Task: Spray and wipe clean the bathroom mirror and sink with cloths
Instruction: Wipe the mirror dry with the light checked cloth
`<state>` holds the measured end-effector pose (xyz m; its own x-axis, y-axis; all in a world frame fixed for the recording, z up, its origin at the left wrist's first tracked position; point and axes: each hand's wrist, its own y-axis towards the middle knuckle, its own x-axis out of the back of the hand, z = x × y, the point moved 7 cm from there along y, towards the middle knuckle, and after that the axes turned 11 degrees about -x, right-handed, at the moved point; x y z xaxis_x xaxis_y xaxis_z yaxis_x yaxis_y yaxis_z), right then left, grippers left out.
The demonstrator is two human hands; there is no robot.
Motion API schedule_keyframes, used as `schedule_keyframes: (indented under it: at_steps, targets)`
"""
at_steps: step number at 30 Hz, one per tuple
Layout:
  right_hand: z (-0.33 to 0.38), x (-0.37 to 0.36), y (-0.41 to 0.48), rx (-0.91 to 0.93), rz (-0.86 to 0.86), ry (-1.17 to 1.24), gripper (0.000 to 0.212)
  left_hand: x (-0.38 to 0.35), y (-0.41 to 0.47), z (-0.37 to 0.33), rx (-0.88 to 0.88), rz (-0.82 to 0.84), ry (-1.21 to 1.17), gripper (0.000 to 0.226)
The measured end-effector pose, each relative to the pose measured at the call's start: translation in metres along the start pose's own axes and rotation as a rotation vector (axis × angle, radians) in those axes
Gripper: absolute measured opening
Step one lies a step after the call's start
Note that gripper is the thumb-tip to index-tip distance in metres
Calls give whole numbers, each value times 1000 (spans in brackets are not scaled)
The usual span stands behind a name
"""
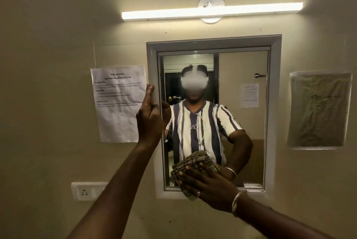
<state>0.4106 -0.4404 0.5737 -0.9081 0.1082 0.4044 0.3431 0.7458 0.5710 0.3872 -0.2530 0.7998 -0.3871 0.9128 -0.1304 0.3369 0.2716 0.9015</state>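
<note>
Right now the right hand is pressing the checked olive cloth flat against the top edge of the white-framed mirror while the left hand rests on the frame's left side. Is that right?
Not quite. In the head view the right hand presses the checked olive cloth against the bottom edge of the white-framed mirror, not the top. The left hand does rest on the frame's left side.
</note>
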Motion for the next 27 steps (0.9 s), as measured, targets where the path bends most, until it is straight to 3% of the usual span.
schedule_keyframes:
  at_steps: [4,10,17,27]
  targets:
    - [-7,-5,-14,-11,16,-5,82,-1,0,4,-29,-2,15,52]
    - [-19,4,1,-102,7,7,82,-4,-2,6,-39,-26,21,53]
    - [-119,59,96,-376,-75,112,78,-6,0,6,-18,-10,-15,48]
    - [-222,123,184,-488,-189,33,72,-7,-1,5,-42,-26,9,51]
